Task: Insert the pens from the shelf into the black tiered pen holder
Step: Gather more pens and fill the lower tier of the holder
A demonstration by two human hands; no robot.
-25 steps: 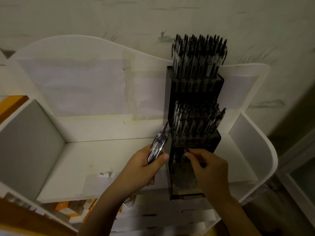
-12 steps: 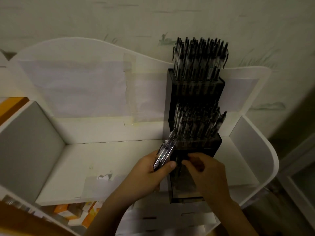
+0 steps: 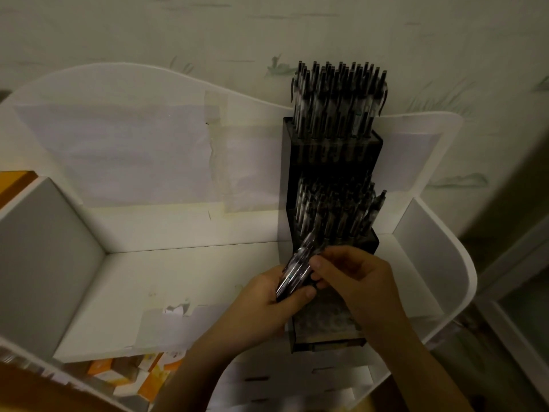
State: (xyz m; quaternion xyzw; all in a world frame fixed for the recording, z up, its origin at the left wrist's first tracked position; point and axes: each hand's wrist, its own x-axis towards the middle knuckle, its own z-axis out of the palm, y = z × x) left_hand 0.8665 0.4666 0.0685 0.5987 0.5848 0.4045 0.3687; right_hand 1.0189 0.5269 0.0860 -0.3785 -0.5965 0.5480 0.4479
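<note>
The black tiered pen holder [image 3: 335, 156] stands on the white shelf [image 3: 166, 281] against its back panel. Its top and middle tiers are packed with several clear pens with black caps. The lowest tier [image 3: 323, 325] shows no pens standing in it. My left hand [image 3: 267, 304] grips a bundle of pens [image 3: 297, 269] just left of the holder's lowest tier. My right hand [image 3: 359, 281] is over that tier, its thumb and fingers pinching at the bundle's upper end.
The shelf has upright white side walls at left [image 3: 44, 248] and right [image 3: 421, 248]. Orange and white boxes [image 3: 142, 373] lie on a lower level at the front. A wall rises behind; taped paper covers the back panel.
My right hand has risen from the lowest tier's opening and moved left to meet the bundle. My left hand has brought the bundle closer to the holder.
</note>
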